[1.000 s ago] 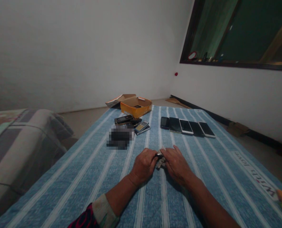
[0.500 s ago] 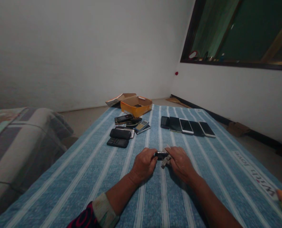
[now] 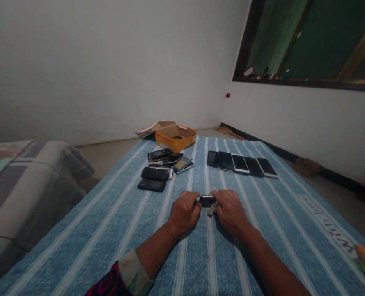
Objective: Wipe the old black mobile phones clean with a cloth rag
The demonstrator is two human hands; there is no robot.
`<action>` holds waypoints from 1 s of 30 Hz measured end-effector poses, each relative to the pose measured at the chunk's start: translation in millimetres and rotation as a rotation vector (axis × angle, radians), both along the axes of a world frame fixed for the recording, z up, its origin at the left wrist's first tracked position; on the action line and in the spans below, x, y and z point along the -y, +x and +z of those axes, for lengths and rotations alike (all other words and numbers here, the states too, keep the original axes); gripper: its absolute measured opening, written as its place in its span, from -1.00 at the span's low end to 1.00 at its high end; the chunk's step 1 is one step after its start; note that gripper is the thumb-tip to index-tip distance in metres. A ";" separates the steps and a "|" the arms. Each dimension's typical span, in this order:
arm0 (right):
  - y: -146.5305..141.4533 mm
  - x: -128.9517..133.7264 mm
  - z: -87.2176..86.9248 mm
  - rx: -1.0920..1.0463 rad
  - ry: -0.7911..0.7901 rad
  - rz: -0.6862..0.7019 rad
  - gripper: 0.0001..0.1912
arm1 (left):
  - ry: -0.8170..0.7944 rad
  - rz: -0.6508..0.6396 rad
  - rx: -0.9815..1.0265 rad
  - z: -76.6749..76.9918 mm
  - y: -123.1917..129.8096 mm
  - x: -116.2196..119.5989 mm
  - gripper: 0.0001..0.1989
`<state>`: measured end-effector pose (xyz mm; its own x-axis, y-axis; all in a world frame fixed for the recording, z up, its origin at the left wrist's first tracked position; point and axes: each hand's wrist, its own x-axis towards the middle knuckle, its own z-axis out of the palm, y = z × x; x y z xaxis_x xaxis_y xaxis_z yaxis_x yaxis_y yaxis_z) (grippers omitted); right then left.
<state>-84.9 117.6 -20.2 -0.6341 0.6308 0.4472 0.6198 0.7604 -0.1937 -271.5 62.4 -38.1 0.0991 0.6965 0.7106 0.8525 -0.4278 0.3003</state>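
Observation:
Low over the striped cover, a small dark mobile phone [image 3: 205,201] lies between my two hands. My left hand [image 3: 182,214] is closed at the phone's left end, with thumb and forefinger at its edges. A crumpled greyish cloth [image 3: 212,208] is bunched in my right hand [image 3: 232,209], which is closed and presses it around the phone's right end. The fingers of both hands hide the two ends of the phone, and most of the cloth is inside my right hand.
Blue striped cover [image 3: 133,242] under everything. Beyond my left hand lies a loose group of keypad phones [image 3: 152,185]. A row of smartphones [image 3: 240,163] lies at the right. Behind stands an open orange box [image 3: 173,144] with its lid [image 3: 153,129]. A grey-draped bed [image 3: 43,197] is at the left.
The phone has shifted slightly left, and my right hand with the cloth has moved a little left too. My left fingers have loosened slightly at the phone's end.

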 end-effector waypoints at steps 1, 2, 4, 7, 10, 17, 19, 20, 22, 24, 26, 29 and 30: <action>-0.3 -0.1 -0.2 -0.001 0.000 0.000 -0.62 | 0.000 -0.001 0.003 0.1 -0.1 -0.2 -0.80; -0.4 -0.4 -0.3 -0.002 -0.001 0.001 -0.63 | 0.000 -0.003 0.004 0.1 -0.2 -0.3 -0.79; -0.7 -1.1 -0.3 -0.005 -0.001 0.002 -0.63 | -0.003 -0.006 0.005 0.1 -0.3 -0.7 -0.77; -1.0 -2.5 -0.1 -0.006 0.000 0.001 -0.65 | -0.003 -0.006 0.006 -0.3 -0.3 -0.9 -0.76; -1.7 -2.4 1.3 0.000 0.002 -0.010 -0.66 | -0.016 -0.004 0.006 -0.2 0.0 -0.4 -0.77; -16.0 10.3 4.3 0.057 0.012 -0.076 -0.65 | -0.069 0.004 0.021 2.2 0.7 1.0 -0.82; -24.7 14.9 3.5 0.064 0.034 -0.075 -0.64 | -0.076 0.012 0.015 3.7 1.1 1.2 -0.85; -28.8 16.8 3.2 0.062 0.043 -0.069 -0.65 | -0.077 0.012 0.014 4.6 1.5 1.4 -0.86; -34.8 19.1 3.2 0.058 0.047 -0.048 -0.65 | -0.077 0.004 0.014 6.3 2.1 2.1 -0.87; -35.9 19.5 4.0 0.060 0.040 -0.032 -0.63 | -0.075 -0.006 0.011 7.2 2.3 2.7 -0.86; -31.9 18.1 4.8 0.063 0.025 -0.036 -0.61 | -0.079 -0.004 0.003 6.5 2.0 3.1 -0.83; -22.1 14.2 4.4 0.051 0.004 -0.062 -0.58 | -0.084 0.000 -0.004 2.3 0.8 2.4 -0.78; -19.5 13.0 3.9 0.048 -0.001 -0.069 -0.57 | -0.084 -0.002 0.000 0.5 0.5 1.8 -0.75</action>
